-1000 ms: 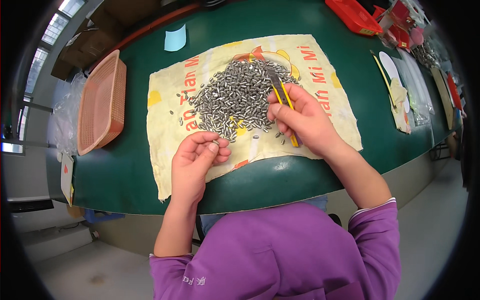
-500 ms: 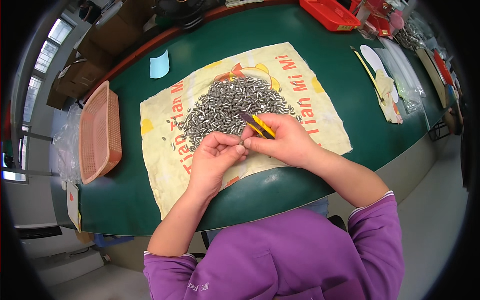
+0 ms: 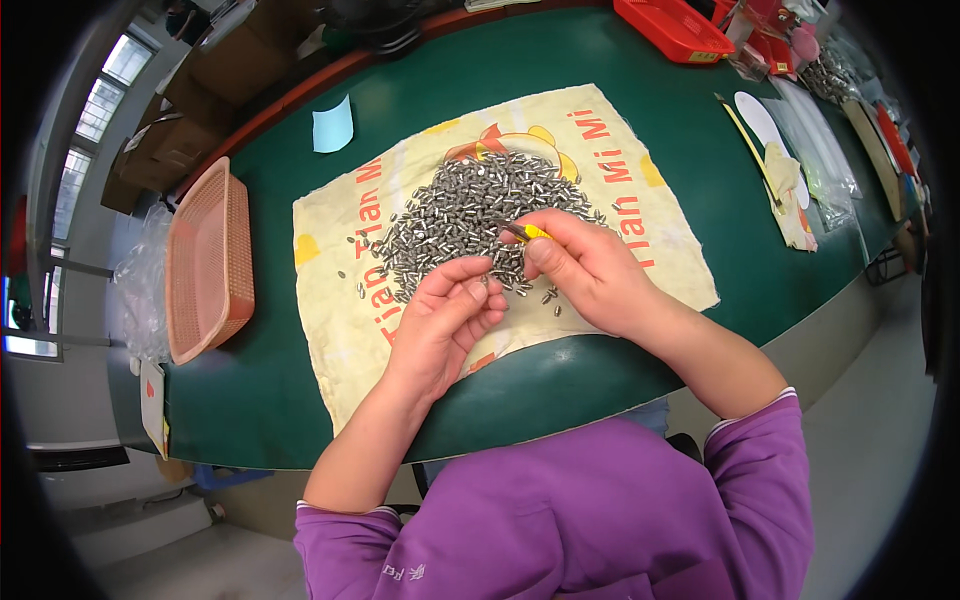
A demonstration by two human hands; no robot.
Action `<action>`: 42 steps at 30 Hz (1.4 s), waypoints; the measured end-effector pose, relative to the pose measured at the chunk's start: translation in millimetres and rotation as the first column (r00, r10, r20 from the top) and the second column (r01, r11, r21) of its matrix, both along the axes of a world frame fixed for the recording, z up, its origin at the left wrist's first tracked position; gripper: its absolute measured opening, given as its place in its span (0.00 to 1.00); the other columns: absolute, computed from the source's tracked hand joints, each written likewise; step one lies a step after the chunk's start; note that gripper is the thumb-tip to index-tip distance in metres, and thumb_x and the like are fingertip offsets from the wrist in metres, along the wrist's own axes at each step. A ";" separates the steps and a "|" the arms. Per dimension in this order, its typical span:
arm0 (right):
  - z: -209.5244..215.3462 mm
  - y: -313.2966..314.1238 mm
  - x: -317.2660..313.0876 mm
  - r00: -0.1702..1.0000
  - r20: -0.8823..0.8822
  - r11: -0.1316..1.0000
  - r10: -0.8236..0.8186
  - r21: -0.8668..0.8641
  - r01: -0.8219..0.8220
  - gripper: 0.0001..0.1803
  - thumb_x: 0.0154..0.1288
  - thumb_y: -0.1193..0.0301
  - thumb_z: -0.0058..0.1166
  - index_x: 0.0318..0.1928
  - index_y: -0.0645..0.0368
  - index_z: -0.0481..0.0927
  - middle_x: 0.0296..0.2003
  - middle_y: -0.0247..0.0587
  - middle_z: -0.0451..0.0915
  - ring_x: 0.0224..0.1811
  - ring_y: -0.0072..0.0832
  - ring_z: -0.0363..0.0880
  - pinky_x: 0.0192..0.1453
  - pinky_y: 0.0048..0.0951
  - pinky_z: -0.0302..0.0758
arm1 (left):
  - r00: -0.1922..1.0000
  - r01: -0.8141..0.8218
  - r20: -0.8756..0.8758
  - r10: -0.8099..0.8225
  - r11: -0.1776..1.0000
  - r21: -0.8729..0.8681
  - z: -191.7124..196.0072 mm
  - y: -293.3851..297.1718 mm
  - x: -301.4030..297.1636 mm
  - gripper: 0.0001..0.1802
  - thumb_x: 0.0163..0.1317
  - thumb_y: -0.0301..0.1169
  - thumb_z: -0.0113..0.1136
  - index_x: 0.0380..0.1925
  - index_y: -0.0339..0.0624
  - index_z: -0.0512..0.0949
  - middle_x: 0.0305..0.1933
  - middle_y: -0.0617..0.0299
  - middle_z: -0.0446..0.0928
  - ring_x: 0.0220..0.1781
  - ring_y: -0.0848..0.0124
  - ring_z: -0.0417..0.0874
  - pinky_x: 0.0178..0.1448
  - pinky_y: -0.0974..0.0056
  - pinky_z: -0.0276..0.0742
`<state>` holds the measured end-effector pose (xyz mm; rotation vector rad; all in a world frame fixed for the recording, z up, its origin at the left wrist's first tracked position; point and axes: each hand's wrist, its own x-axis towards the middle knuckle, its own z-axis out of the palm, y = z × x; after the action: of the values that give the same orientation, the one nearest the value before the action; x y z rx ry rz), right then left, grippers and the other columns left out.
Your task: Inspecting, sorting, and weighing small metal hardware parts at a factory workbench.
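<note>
A heap of small silver, barrel-shaped metal pieces [image 3: 470, 205] lies on a cream printed cloth [image 3: 340, 330]. Over the near edge of the heap, my right hand [image 3: 590, 270] grips a yellow and black utility knife [image 3: 535, 232], its dark blade end pointing left over the pieces. My left hand [image 3: 440, 325] is beside it, fingers curled and the thumb tip pressed toward them. Something tiny seems to be pinched there, too small to name. A gap separates the two hands. A few loose pieces lie on the cloth just below my right hand.
On the green table [image 3: 260, 400] stands a pink plastic basket [image 3: 240, 250] at the left. A light blue paper [image 3: 333, 128] lies beyond the cloth. At the far right are a red tray [image 3: 680, 35], a white oval piece [image 3: 757, 118] and clear plastic bags [image 3: 825, 150].
My hands have come apart: the right has drawn away with the knife, now turned in its grip, while the left stays pinched. The whole view has shifted slightly.
</note>
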<state>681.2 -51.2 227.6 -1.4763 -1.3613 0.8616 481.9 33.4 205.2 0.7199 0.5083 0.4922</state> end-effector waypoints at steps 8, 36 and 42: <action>-2.3 1.6 -3.6 0.970 0.241 0.955 -0.037 0.293 -0.036 0.15 0.71 0.66 0.51 0.55 0.53 0.80 0.40 0.42 0.83 0.42 0.40 0.83 0.45 0.38 0.79 | 1.000 -0.026 -0.013 0.026 1.000 -0.007 -1.3 1.4 -1.9 0.13 0.72 0.28 0.55 0.55 0.39 0.76 0.46 0.59 0.81 0.47 0.72 0.83 0.55 0.67 0.81; -5.3 -2.5 -4.6 0.889 0.457 0.941 -0.009 0.304 -0.147 0.12 0.65 0.68 0.57 0.49 0.49 0.84 0.35 0.35 0.83 0.38 0.35 0.82 0.43 0.36 0.80 | 0.997 -0.075 0.016 0.074 0.994 0.085 -2.2 0.0 -0.1 0.12 0.73 0.26 0.51 0.53 0.41 0.75 0.42 0.59 0.81 0.42 0.71 0.84 0.50 0.68 0.83; -5.5 -2.3 -4.4 0.892 0.452 0.937 -0.014 0.318 -0.147 0.12 0.65 0.68 0.57 0.48 0.49 0.84 0.33 0.35 0.82 0.37 0.36 0.82 0.41 0.36 0.80 | 0.997 -0.073 0.036 0.070 0.993 0.090 -3.7 -0.3 -0.4 0.12 0.73 0.25 0.52 0.54 0.40 0.75 0.42 0.58 0.82 0.43 0.71 0.84 0.50 0.67 0.83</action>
<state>676.8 -53.5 222.1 -1.4004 -1.8088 0.2940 481.6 33.2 201.4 0.7818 0.4844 0.5966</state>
